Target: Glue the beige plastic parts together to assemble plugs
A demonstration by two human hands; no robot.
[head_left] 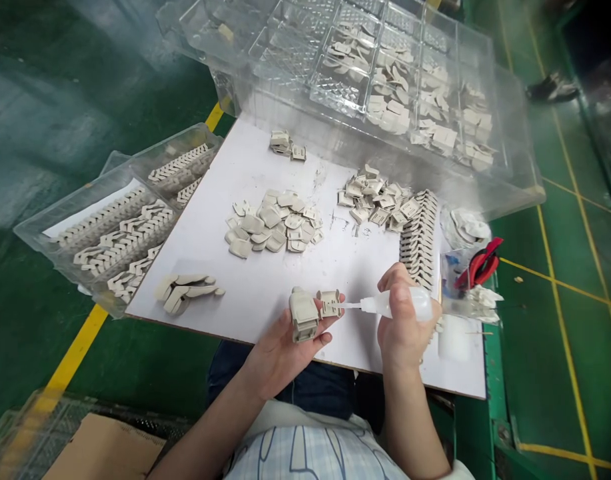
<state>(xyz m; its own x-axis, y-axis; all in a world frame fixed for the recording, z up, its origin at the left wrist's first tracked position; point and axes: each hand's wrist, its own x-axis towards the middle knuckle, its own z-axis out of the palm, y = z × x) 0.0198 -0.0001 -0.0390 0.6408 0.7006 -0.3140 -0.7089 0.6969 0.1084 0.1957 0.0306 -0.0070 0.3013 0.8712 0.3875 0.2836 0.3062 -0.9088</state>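
My left hand (288,347) is closed around a beige curved plastic housing (304,313), palm up near the board's front edge. A small slotted beige bracket (330,303) rests at the fingertips of the same hand. In my right hand (402,323) is a white squeeze bottle (398,305) with a thin nozzle. The bottle lies level, its tip pointing left and at or very close to the bracket; whether they touch I cannot tell. Beyond the hands lie a pile of rounded beige caps (272,223) and a pile of small beige brackets (378,197).
A neat row of beige clips (418,240) runs along the right of the white board (265,293). Several long beige parts (185,291) lie at left. A compartmented clear tray (295,80) stands behind, another tray (65,248) at left. Red-handled pliers (479,265) lie at right.
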